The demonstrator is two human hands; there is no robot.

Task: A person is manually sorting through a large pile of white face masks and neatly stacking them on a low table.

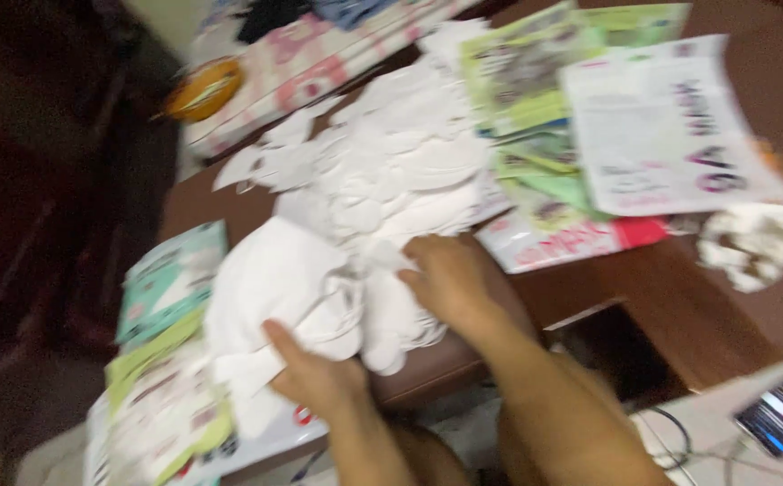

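A blurred view looks down from a head camera onto a dark brown wooden surface (679, 306) strewn with paper and packaging. At the centre lies a loose heap of thin white mask-shaped sheets (382, 171), spreading from the middle toward twelve o'clock. Both bare hands are buried in its near edge. The left hand (315, 373), at about seven o'clock, has its fingers curled around a bundle of the white sheets, thumb pointing up. The right hand (450, 279), just past centre toward five o'clock, lies palm down and partly closed on the heap; whether it truly grips anything cannot be told through the blur.

The sheets look very light, soft and floppy, likely to slide apart and tear easily, so they are best gathered as a stack from underneath, not pinched singly.

Flat green and white printed sachets (535, 81) fan out at one o'clock, with a large white printed packet (661, 126) at two o'clock. More teal and pale green packets (171, 279) sit at eight o'clock. What these hold cannot be seen. A crumpled white wad (756, 243) rests at three o'clock.
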